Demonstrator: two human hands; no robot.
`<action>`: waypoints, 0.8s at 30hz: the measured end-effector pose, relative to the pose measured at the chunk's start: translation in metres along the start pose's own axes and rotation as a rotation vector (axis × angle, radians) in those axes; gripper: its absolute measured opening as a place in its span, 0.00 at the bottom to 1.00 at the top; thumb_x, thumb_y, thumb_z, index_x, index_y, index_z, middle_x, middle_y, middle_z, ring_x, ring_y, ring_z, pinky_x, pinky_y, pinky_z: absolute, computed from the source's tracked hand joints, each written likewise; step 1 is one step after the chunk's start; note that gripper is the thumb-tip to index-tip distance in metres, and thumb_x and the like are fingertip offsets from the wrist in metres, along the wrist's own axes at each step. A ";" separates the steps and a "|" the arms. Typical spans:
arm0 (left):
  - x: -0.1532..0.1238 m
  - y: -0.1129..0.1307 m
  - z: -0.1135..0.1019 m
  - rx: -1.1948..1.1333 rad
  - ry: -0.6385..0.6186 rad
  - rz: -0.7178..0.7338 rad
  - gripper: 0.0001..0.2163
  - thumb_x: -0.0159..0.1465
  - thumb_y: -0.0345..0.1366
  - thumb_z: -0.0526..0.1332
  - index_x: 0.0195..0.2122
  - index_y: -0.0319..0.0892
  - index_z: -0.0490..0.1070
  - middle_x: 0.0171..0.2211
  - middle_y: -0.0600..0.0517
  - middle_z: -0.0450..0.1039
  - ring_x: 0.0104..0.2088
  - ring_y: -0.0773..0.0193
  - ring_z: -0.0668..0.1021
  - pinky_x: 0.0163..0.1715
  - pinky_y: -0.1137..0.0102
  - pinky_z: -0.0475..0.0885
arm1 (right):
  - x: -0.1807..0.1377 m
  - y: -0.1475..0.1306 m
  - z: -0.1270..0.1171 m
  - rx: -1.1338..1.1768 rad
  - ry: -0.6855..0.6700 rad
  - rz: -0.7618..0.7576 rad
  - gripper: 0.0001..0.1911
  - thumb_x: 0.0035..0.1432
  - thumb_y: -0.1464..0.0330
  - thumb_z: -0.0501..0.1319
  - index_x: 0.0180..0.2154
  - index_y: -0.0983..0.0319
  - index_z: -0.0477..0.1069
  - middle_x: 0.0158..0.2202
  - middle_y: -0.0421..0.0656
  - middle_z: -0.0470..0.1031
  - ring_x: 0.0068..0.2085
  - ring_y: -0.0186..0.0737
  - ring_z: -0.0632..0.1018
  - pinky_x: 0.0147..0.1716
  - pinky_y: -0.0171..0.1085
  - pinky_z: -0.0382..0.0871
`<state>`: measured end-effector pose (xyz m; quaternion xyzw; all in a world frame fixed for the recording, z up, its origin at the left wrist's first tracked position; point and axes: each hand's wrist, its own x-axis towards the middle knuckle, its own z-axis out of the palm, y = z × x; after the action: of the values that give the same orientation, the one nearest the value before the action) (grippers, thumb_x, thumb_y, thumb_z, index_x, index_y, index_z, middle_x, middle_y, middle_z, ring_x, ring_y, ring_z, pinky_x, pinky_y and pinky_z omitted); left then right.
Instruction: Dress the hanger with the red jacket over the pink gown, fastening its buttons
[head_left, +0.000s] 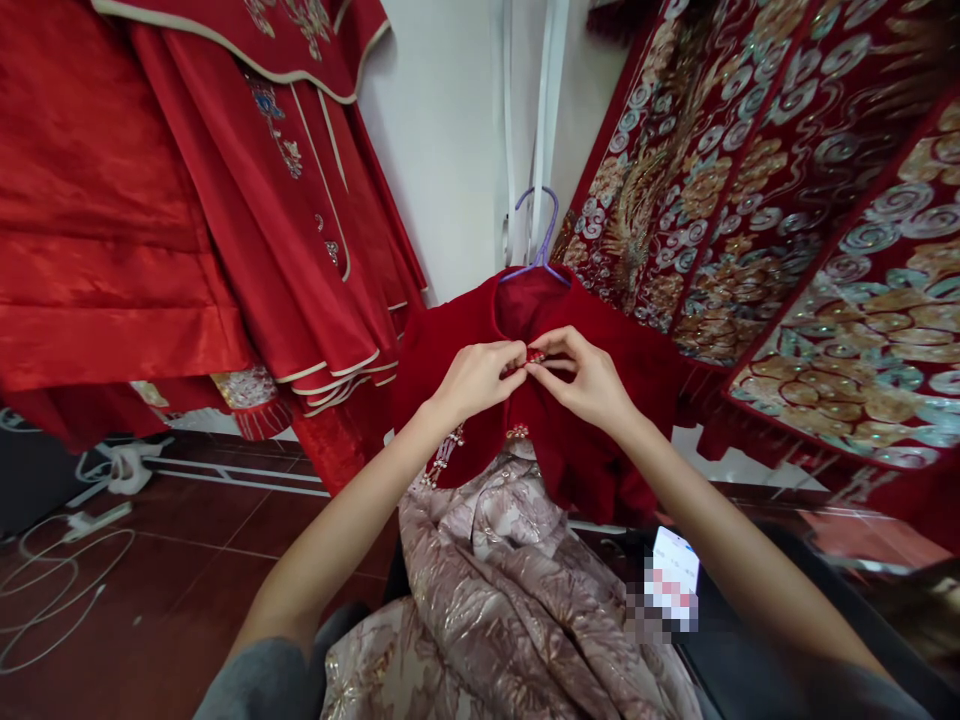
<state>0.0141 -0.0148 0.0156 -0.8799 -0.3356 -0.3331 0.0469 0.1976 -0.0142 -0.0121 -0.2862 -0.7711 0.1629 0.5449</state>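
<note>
Frame centre: left hand (480, 378) and right hand (583, 376), fingertips clamped on beaded fastening (534, 355) of red jacket (459, 322); purple hanger (541, 258) in collar.

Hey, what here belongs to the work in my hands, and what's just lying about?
In the work:
Left hand and right hand, both at the small red piece
Red jacket
Purple hanger bearing it

Apparently just around:
Phone
White cable
Embroidered garments hanging at right
Patterned fabric below the jacket (role unclear)
</note>
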 end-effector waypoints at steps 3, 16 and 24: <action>0.003 -0.001 0.002 0.090 -0.019 0.026 0.05 0.62 0.31 0.56 0.30 0.41 0.69 0.27 0.54 0.71 0.26 0.68 0.72 0.26 0.73 0.61 | 0.000 0.000 -0.002 -0.002 -0.018 -0.013 0.13 0.56 0.67 0.63 0.43 0.58 0.66 0.41 0.42 0.73 0.44 0.40 0.77 0.45 0.43 0.79; -0.019 0.008 0.043 -0.790 0.229 -0.353 0.06 0.61 0.36 0.55 0.38 0.41 0.67 0.37 0.49 0.73 0.37 0.66 0.77 0.33 0.73 0.74 | -0.032 0.014 0.029 0.142 0.102 0.089 0.32 0.56 0.62 0.63 0.59 0.53 0.50 0.54 0.48 0.61 0.48 0.42 0.74 0.46 0.44 0.75; -0.035 -0.003 0.059 -1.379 0.179 -0.493 0.15 0.62 0.40 0.54 0.44 0.39 0.72 0.45 0.44 0.76 0.44 0.59 0.78 0.48 0.59 0.74 | -0.075 0.006 0.038 -0.021 0.226 0.100 0.35 0.53 0.76 0.56 0.61 0.56 0.50 0.59 0.51 0.60 0.58 0.47 0.69 0.52 0.49 0.70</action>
<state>0.0257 -0.0138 -0.0519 -0.5779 -0.2327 -0.5399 -0.5661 0.1815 -0.0535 -0.0847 -0.3468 -0.6911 0.1484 0.6165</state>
